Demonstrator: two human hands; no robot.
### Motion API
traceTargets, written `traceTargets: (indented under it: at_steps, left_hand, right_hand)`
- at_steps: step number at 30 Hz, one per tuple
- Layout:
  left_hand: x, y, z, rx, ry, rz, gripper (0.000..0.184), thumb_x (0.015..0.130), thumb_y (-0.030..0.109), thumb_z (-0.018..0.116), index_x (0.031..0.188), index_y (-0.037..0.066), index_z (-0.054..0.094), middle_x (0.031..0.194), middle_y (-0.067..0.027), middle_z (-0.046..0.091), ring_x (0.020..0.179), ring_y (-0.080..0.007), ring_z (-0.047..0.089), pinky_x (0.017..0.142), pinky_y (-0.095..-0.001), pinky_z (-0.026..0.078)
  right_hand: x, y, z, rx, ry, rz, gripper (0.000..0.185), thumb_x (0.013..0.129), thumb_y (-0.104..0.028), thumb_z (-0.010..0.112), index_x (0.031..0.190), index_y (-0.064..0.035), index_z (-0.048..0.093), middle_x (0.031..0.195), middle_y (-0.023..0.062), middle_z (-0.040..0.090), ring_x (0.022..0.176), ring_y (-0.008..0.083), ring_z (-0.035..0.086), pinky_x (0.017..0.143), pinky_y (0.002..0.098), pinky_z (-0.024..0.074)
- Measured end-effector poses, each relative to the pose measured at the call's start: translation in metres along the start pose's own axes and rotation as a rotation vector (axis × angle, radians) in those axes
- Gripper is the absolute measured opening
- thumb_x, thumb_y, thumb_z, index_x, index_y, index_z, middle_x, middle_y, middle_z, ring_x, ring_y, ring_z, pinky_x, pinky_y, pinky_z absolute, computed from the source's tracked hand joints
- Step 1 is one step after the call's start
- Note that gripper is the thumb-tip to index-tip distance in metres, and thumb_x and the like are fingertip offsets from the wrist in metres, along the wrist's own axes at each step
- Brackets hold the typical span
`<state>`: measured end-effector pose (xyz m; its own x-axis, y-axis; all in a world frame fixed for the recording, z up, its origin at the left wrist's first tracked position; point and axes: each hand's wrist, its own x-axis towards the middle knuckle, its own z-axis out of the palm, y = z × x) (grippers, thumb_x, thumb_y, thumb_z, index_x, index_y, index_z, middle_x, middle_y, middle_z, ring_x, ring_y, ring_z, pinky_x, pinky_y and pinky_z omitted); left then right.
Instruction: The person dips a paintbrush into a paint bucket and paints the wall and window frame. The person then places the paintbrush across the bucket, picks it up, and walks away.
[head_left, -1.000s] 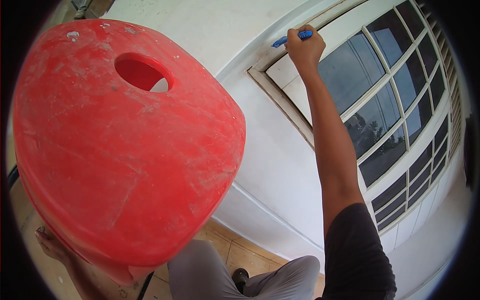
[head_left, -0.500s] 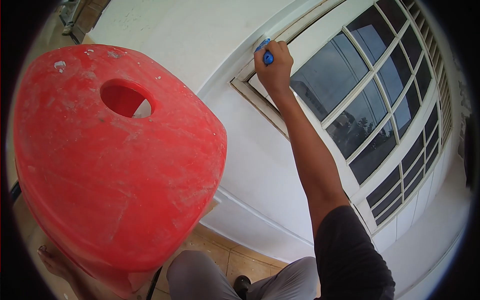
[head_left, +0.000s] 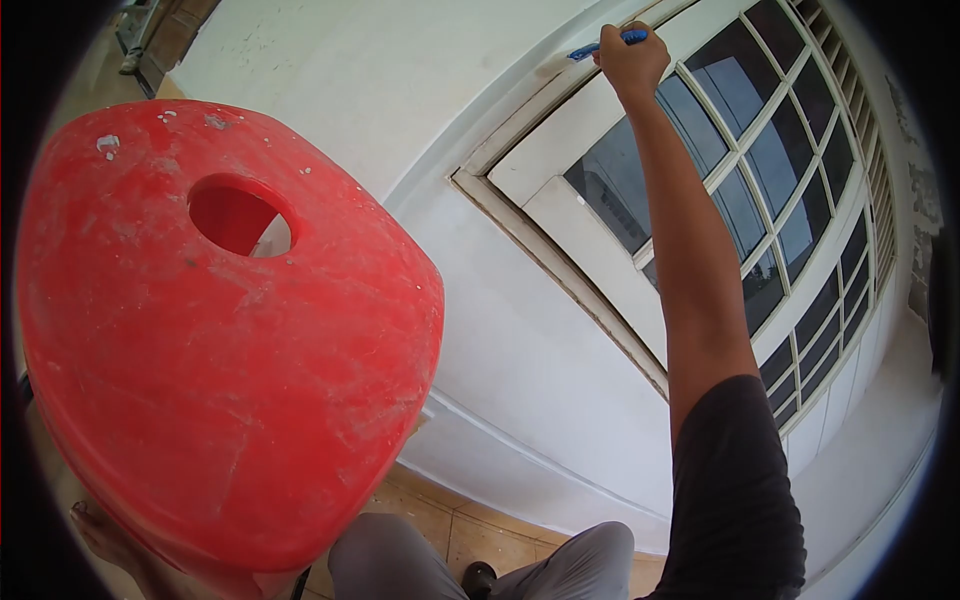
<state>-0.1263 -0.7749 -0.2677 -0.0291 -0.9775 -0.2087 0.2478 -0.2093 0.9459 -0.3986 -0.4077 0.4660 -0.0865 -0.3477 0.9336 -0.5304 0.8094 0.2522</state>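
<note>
My right hand is closed around a blue-handled paintbrush. The brush's head touches or lies very close to the pale wall band beside the upper edge of the window frame; I cannot tell whether it presses on it. At the lower left, my left hand shows in part beside a large red plastic stool with an oval hole in its top. Its fingers are small and dim there, so their grip is unclear.
A white window with dark glass panes fills the right side, set in the white wall. The red stool, scuffed and spotted with white, takes up the left. Below are my knees and the tiled floor.
My right hand has moved up and to the right along the window frame with the paintbrush, which now points left. The view has shifted slightly; my left hand stays by the stool.
</note>
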Motion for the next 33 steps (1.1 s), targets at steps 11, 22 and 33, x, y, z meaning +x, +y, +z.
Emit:
traceTargets:
  at_steps: [11,22,33]
  left_hand:
    - [0.021,-0.03,-0.011,0.002,-0.056,0.062,0.052,0.1,0.039,0.043,0.122,-0.007,0.055,0.119,-0.0155,0.057,0.114,-0.0248,0.051,0.102,-0.0343,0.035]
    - [0.023,-0.029,-0.012,0.039,-0.098,0.093,0.049,0.102,0.037,0.041,0.118,-0.007,0.057,0.115,-0.0133,0.058,0.112,-0.0221,0.051,0.101,-0.0333,0.035]
    - [0.002,-0.013,0.005,0.02,-0.144,0.052,0.053,0.1,0.041,0.042,0.119,-0.007,0.056,0.117,-0.014,0.058,0.112,-0.0239,0.052,0.101,-0.0337,0.036]
  right_hand:
    - [-0.042,0.013,0.024,-0.203,0.045,-0.526,0.017,0.071,-0.005,0.065,0.068,-0.0008,0.048,0.066,0.0155,0.046,0.058,0.0341,0.048,0.053,0.0446,0.0408]
    - [-0.29,-0.097,0.001,0.332,-0.188,0.097,0.01,0.076,0.0,0.061,0.072,0.0018,0.053,0.067,0.0131,0.053,0.054,0.0206,0.054,0.049,0.0329,0.0414]
    - [-0.44,-0.06,-0.204,0.552,-0.148,1.291,0.009,0.086,-0.005,0.053,0.082,0.0023,0.053,0.079,0.016,0.06,0.055,0.0196,0.061,0.051,0.0318,0.0537]
